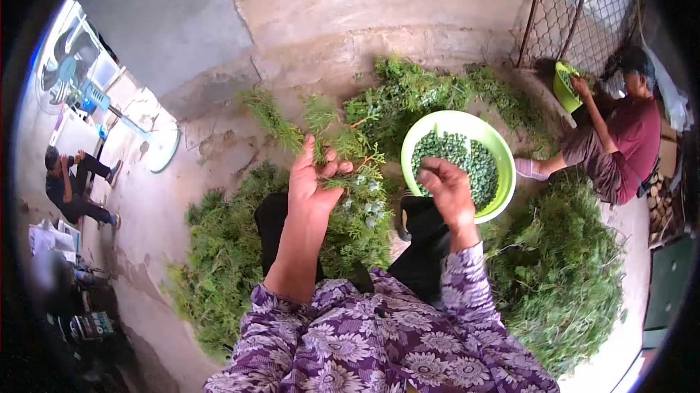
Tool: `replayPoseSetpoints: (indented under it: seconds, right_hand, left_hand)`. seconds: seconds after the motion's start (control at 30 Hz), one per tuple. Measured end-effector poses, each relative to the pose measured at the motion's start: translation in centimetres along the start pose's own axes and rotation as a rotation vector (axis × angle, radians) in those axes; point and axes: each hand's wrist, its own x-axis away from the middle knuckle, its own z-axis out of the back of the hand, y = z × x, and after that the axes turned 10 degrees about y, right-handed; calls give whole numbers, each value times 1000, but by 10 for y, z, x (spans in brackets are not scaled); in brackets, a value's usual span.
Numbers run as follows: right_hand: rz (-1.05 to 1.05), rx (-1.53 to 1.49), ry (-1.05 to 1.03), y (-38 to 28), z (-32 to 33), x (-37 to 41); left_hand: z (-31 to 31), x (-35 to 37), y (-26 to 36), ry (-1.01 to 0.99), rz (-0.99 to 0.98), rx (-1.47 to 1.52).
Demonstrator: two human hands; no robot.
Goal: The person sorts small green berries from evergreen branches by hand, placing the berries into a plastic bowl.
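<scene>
My left hand (313,181) is palm up, its fingers closed around a leafy evergreen sprig (321,119) with flat, scaly foliage. Pale blue-green seed cones (368,207) hang at the sprig's lower right. Over the near side of a lime-green basin (501,200), my right hand (448,192) has its fingers curled together in a pinch; what lies between them, if anything, is hidden. Inside the basin is a layer of small green cones (459,156). The basin sits right of my left hand, close to my knees.
Cut evergreen branches lie heaped at left (226,254), at right (561,269) and ahead (408,94). On the right, a seated person (631,134) handles another green basin (565,87). A standing fan (73,72) and another seated person (69,181) are at left.
</scene>
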Motion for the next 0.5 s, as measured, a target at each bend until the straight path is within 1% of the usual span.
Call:
replayPoseSetpoints:
  seconds: [0.07, 0.13, 0.17, 0.2, 0.27, 0.3, 0.33, 0.4, 0.5]
  right_hand:
    - [113, 17, -1, -30, -21, 16]
    - [406, 218, -80, -60, -34, 25]
    - [456, 293, -91, -72, -39, 30]
    - [528, 374, -111, -73, -43, 31]
    - [658, 394, -146, -74, -51, 32]
    - [661, 392, -152, -75, -51, 32]
    - [666, 424, -165, -77, -51, 34]
    - [668, 459, -170, -80, -49, 37]
    - [663, 494, -148, -81, -45, 41]
  left_hand:
    - [-8, 9, -5, -70, 16, -18]
    - [-12, 11, -8, -94, 10, -2]
    - [-13, 12, -9, -107, 4, 9]
    - [-15, 13, -10, -113, -2, 20]
    - [-14, 15, -11, -203, 19, 2]
    - [-15, 14, -11, -299, 57, 7]
    - [-15, 16, -12, -298, 55, 9]
    - [-20, 24, -17, -221, -32, -55]
    - [-22, 23, -21, -253, 29, -65]
